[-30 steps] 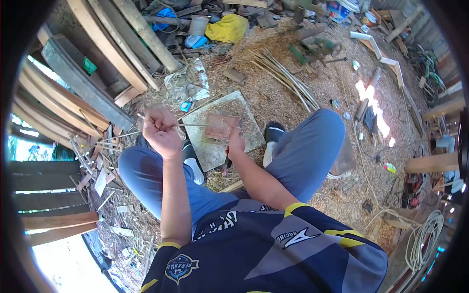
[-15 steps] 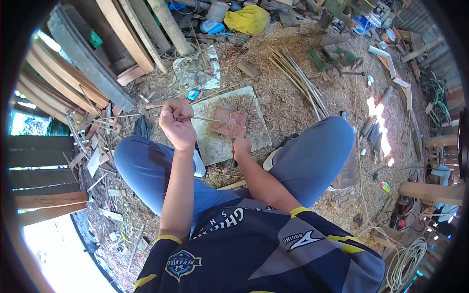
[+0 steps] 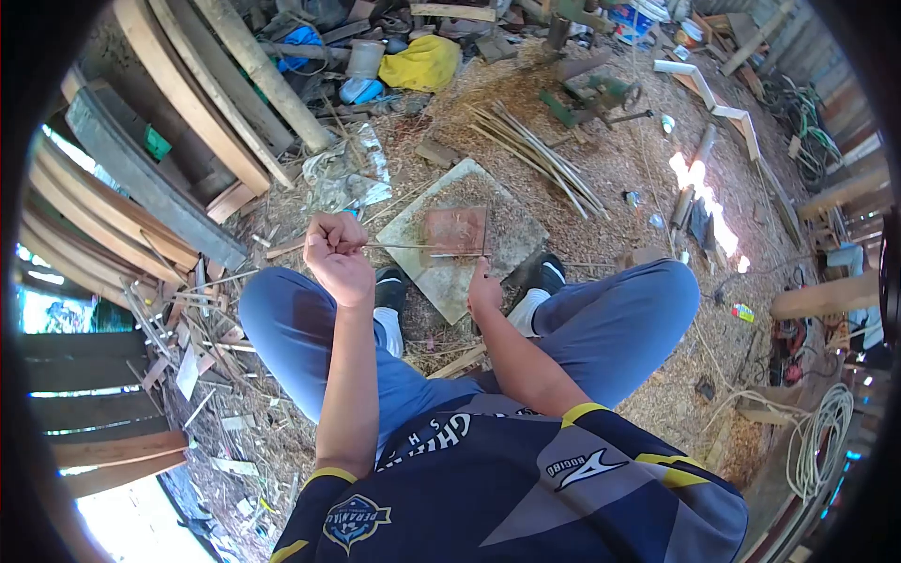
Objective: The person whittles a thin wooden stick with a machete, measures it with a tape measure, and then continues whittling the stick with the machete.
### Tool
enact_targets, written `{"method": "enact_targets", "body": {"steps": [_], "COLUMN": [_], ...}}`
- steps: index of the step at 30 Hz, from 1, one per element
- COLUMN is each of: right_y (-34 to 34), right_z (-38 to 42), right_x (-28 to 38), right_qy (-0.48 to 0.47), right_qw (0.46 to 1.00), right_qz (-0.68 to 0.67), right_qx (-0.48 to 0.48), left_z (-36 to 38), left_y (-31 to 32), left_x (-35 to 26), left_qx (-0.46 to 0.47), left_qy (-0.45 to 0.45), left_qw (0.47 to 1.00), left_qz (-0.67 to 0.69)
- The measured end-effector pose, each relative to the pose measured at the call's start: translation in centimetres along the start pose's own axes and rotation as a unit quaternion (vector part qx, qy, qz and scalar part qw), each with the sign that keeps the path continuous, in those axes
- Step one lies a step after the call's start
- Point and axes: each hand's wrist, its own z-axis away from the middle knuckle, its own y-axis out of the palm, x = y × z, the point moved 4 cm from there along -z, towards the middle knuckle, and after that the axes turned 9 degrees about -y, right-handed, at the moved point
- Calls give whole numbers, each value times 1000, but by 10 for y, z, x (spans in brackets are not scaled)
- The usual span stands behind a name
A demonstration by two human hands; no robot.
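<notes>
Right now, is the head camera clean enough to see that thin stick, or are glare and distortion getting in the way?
Head view: strong fisheye with a dark round border; planks bow at the edges. Sun patch and lower-left opening blow out white. The thin stick between left hand and right hand stays sharp, evenly lit.

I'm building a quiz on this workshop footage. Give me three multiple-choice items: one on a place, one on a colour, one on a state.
1. Where does the reddish block lie?
A on the flat slab
B on a knee
C on the planks

2. What colour is the crumpled bag at the top?
A red
B yellow
C white

3. How is the left hand?
A flat open
B closed on a thin stick
C resting on the ground

Answers: 1 A, the block sits on the slab; 2 B, it is plainly yellow; 3 B, its fingers pinch the stick's end.
</notes>
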Motion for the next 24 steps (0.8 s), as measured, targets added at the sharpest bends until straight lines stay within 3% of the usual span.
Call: {"method": "enact_targets", "body": {"steps": [7,9,13,18,24], "right_y": [-33,-43,-53,-76,-91], "right_z": [3,14,13,-32,-138], "right_x": [0,7,19,72,74], "right_qy": [-13,49,3,-3,-131], "right_qw": [998,999,995,980,968], "right_qz": [-61,0,94,181,173], "right_qx": [-29,-10,-13,-77,-126], "left_z": [-2,1,-2,-20,-34], "left_y": [22,31,33,31,13], "left_x": [4,7,30,42,43], "left_qx": [5,-15,11,-3,13], "left_qy": [-11,-25,-27,-32,-25], "left_qw": [1000,999,1000,999,999], "left_qz": [12,23,11,6,29]}}
